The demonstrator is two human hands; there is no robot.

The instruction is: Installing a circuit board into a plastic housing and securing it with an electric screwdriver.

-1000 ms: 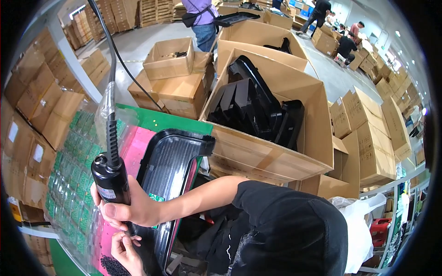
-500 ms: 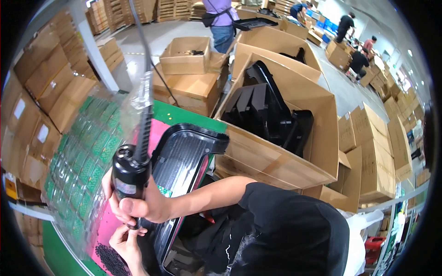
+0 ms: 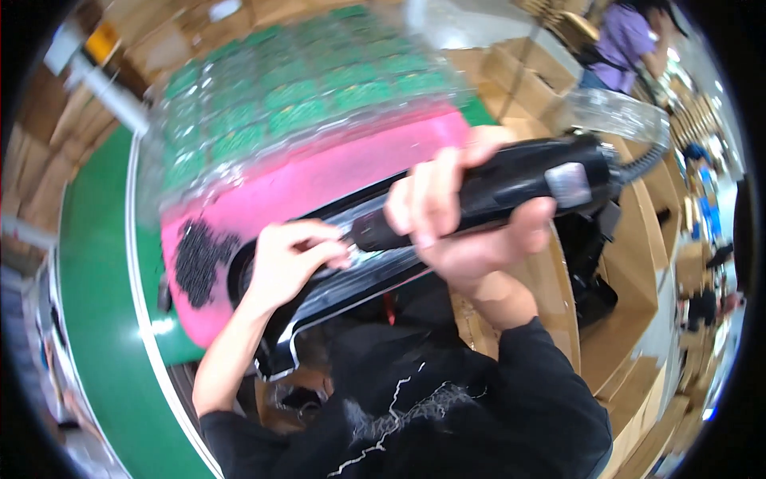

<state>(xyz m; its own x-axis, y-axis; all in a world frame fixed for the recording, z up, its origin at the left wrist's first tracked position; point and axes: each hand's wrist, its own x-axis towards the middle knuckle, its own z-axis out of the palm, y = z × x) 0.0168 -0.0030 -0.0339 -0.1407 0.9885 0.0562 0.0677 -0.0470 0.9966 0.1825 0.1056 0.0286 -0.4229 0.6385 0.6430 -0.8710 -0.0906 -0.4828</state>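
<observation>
My right hand (image 3: 471, 211) is wrapped round a black electric screwdriver (image 3: 519, 180), which lies nearly level with its tip to the left. At that tip my left hand (image 3: 291, 259) has thumb and finger pinched together; whatever is between them is too small and blurred to make out. Both hands are above a long black plastic housing (image 3: 351, 295) with raised edges, lying on a pink mat (image 3: 319, 172). A pile of small black screws (image 3: 199, 259) is spread on the mat to the left of my left hand.
Clear plastic trays of green circuit boards (image 3: 295, 88) lie beyond the mat on the green table (image 3: 100, 239). Open cardboard boxes (image 3: 622, 319) stand on the right, one with black plastic parts. A person in purple (image 3: 626, 48) stands far right. The screwdriver's cable (image 3: 642, 164) runs rightward.
My view has swung round to the left. The screwdriver has tipped from upright to nearly level, still in my right hand. My left hand remains pinched at its tip.
</observation>
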